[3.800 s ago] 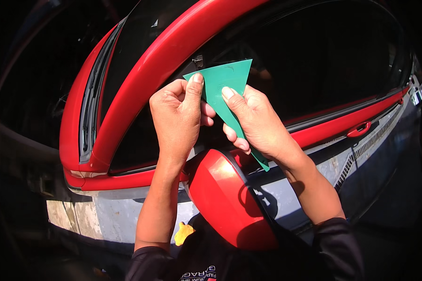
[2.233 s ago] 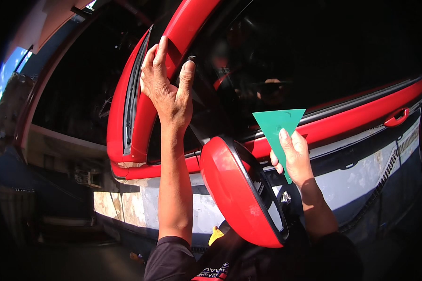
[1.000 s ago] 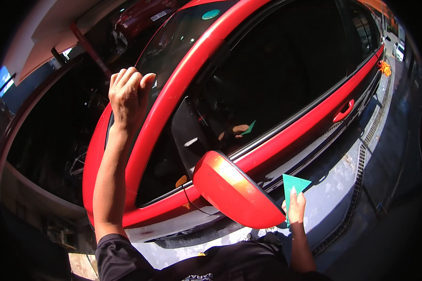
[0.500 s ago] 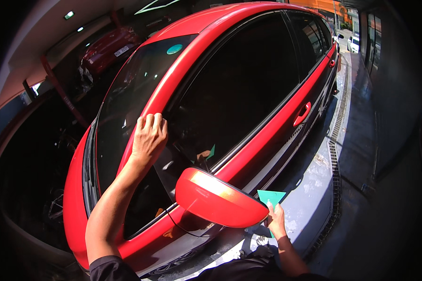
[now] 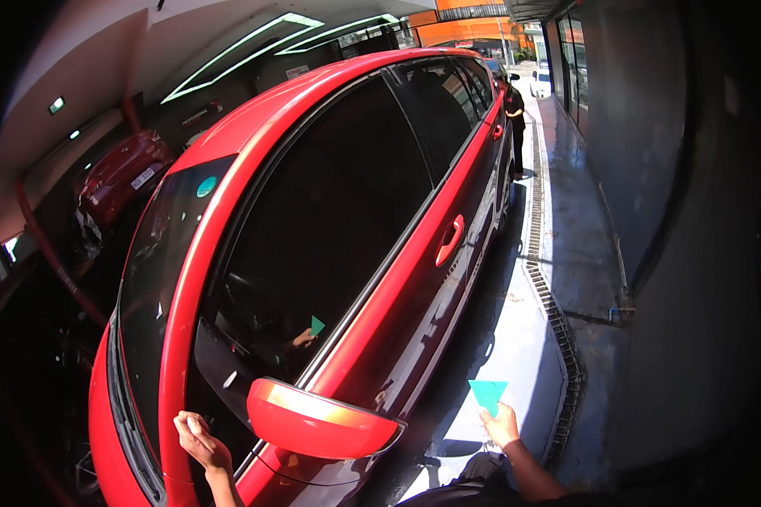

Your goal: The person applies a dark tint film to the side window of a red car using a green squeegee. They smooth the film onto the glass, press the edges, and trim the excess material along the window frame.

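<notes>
A red car (image 5: 389,291) with dark tinted windows fills the middle of the view. My left hand (image 5: 201,439) is closed beside its windshield pillar, left of the red side mirror (image 5: 321,422); whatever its curled fingers hold, if anything, is hidden. In my right hand (image 5: 502,426) is a flat green triangular squeegee (image 5: 488,393), its wide edge pointing up. That hand is right of the mirror, apart from the car. The front side window (image 5: 330,177) mirrors the hand and squeegee. A thin dark cord hangs below the mirror.
A drain grate (image 5: 537,220) runs along the pale floor, beside a dark wall (image 5: 651,152) on the right. At the car's far end stands a person in dark clothes (image 5: 516,127). Another dark red car (image 5: 123,173) is raised at the left.
My left hand has come down the pillar toward me. My right hand still holds the squeegee, now farther from the mirror. The view has shifted, bringing the person at the back into sight.
</notes>
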Tool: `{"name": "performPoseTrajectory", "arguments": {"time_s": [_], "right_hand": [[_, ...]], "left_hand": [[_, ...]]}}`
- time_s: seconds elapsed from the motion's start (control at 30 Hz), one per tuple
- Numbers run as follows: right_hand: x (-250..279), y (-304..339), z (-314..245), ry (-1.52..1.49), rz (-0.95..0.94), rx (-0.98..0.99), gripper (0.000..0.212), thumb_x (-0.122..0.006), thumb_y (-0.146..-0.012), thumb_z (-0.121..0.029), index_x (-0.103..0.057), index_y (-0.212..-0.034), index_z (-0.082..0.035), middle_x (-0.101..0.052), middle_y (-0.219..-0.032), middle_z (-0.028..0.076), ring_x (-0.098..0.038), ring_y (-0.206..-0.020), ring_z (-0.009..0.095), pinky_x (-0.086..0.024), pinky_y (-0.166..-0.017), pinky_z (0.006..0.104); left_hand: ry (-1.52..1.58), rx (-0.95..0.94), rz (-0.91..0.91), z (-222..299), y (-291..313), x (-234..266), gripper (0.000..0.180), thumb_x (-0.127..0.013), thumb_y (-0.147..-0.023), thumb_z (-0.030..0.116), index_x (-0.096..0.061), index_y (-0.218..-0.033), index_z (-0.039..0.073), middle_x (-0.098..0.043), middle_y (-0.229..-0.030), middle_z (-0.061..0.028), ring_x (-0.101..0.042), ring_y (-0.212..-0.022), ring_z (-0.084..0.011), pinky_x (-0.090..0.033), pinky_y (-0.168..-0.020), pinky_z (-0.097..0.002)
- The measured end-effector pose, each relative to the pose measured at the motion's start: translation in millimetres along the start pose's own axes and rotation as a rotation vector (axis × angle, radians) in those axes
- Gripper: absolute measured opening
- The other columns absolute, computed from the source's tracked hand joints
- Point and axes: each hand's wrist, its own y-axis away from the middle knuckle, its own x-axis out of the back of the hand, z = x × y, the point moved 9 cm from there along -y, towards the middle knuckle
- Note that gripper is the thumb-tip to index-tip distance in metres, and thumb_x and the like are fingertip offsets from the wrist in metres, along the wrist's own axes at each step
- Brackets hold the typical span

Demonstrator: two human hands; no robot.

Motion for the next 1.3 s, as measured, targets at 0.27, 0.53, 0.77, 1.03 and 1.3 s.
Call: {"name": "performPoseTrajectory", "arguments": {"time_s": [0.27,0.53,0.77,1.03,1.3], "right_hand": [[56,-130,41,-0.246,-0.128,-0.148,0.030,-0.050,-0.107,-0.017,-0.048,-0.136,-0.009,-0.061,-0.077,0.007,-0.054,-0.050,0.011,-0.047,-0.043,0.0272],[93,-289,-43,-0.430,-0.462,-0.132,0.018,-0.055,-0.104,-0.015,-0.055,-0.117,-0.003,-0.066,-0.086,0.010,-0.059,-0.052,0.013,-0.050,-0.046,0.0261],[79,-441,-261,-0.299,-0.556,0.064,0.024,-0.060,-0.105,-0.027,-0.058,-0.111,-0.004,-0.060,-0.072,0.003,-0.054,-0.049,0.008,-0.044,-0.042,0.0232],[20,-540,-417,-0.180,-0.769,0.321,0.035,-0.054,-0.108,-0.037,-0.055,-0.106,-0.002,-0.055,-0.066,0.002,-0.048,-0.044,0.007,-0.040,-0.040,0.0234],[-1,-705,-563,0.145,-0.136,0.999,0.051,-0.047,-0.108,-0.032,-0.037,-0.150,-0.004,-0.064,-0.081,0.019,-0.070,-0.068,0.035,-0.057,-0.059,0.0448]], "left_hand": [[-0.301,0.523,-0.091,-38,286,-129,0.018,-0.051,-0.104,0.016,-0.053,-0.093,0.002,-0.047,-0.077,-0.0072,-0.045,-0.065,-0.0166,-0.038,-0.061,-0.0320],[-0.251,0.637,-0.470,32,392,-325,0.010,-0.060,-0.097,0.008,-0.061,-0.101,-0.001,-0.052,-0.082,-0.0108,-0.053,-0.068,-0.0205,-0.045,-0.064,-0.0347],[-0.018,0.223,-0.441,156,203,-498,0.037,-0.070,-0.085,-0.004,-0.066,-0.120,0.006,-0.060,-0.104,-0.0174,-0.065,-0.092,-0.0329,-0.054,-0.079,-0.0405],[-0.269,-0.762,-0.293,335,-56,-712,0.060,-0.073,-0.080,0.011,-0.061,-0.138,0.007,-0.055,-0.146,-0.0134,-0.049,-0.139,-0.0297,-0.031,-0.120,-0.0528],[-0.552,-1.054,-0.144,369,-248,-881,0.038,-0.062,-0.086,0.013,-0.066,-0.120,-0.004,-0.060,-0.129,-0.0171,-0.058,-0.121,-0.0315,-0.046,-0.102,-0.0443]]}}
